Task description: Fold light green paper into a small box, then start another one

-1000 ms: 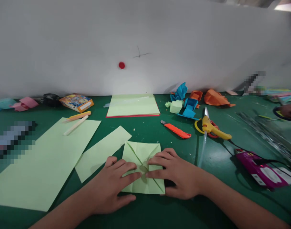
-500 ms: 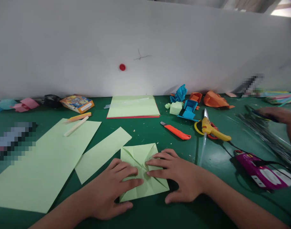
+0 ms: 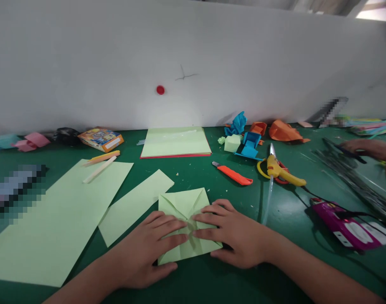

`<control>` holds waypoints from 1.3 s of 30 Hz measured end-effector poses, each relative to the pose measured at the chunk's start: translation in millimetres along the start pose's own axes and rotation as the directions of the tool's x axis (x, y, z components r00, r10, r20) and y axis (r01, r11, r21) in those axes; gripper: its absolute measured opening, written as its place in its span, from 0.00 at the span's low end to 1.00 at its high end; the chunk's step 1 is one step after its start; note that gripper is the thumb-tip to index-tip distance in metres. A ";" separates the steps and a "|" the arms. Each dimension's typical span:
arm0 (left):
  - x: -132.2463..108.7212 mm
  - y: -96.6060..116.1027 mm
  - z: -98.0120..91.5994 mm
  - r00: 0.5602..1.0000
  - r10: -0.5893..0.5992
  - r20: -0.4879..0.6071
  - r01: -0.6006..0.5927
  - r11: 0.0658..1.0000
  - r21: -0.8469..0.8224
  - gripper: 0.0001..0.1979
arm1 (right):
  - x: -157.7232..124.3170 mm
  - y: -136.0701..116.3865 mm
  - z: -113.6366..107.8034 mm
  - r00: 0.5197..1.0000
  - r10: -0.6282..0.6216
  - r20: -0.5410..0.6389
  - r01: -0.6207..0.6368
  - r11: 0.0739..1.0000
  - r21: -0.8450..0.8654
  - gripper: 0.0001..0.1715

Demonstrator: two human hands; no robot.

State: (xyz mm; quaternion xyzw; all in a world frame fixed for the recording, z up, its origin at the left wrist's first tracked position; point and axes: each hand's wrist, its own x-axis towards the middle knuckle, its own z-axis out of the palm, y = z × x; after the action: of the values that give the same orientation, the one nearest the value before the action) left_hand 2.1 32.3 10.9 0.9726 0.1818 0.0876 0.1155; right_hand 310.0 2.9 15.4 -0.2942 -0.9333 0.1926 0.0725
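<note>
A pale green sheet of folded paper (image 3: pixel 186 200) lies flat on the table, its corners turned in toward the centre. My left hand (image 3: pixel 156 247) rests on the paper's left half, fingers stretched across it and thumb along the near edge. From the other side, my right hand (image 3: pixel 232 234) lays its spread fingertips near the middle, with its thumb by the lower right corner. Both hands are open and press the flaps; parts of the paper are hidden under them. A narrow pale green strip (image 3: pixel 132 209) is just left of the folded paper.
A large green sheet (image 3: pixel 53 228) covers the left. Beyond the hands lie an orange cutter (image 3: pixel 233 175), a yellow glue gun (image 3: pixel 279 171) with scissors under it, and blue folded paper (image 3: pixel 250 145). At right are a purple power box (image 3: pixel 346 226) and a co-worker's hand (image 3: pixel 363 147) holding dark-handled scissors.
My right thumb has drawn in closer to the paper's lower right corner. My left fingers have shifted slightly inward. At the right, the co-worker's scissors have moved a little.
</note>
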 end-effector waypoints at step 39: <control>-5.0 -8.4 1.5 0.964 0.004 -0.267 -0.008 1.000 -0.012 0.22 | -2.8 20.5 16.1 0.941 -0.114 -0.319 0.116 0.993 -0.015 0.16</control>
State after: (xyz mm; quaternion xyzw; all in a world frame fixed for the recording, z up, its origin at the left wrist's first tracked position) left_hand -4.9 37.7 6.6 0.9517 0.1922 0.2191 0.0962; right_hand 318.9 11.6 -7.7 -0.2664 -0.9244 0.1396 0.2345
